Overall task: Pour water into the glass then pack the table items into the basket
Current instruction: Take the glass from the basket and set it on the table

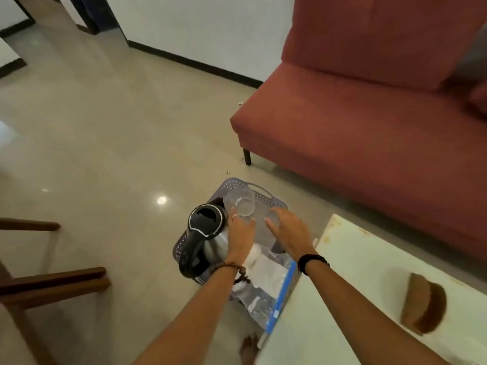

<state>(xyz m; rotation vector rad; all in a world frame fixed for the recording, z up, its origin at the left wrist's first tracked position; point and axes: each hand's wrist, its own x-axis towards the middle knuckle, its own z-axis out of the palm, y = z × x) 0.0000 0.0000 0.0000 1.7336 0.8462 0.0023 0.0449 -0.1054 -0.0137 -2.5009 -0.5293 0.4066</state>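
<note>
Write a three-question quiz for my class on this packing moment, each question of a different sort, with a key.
1. True or false: the kettle stands on the white table.
2. Which hand grips the larger glass? A. left hand B. right hand C. neither
3. Fill the gap: the grey basket sits on the ____, between the table and the red sofa.

Key
1. False: it stands in the basket, with its black lid facing up.
2. A: its fingers curl round the glass's lower part, over the basket. The right hand reaches down beside it, onto what looks like a second glass.
3. floor
</note>
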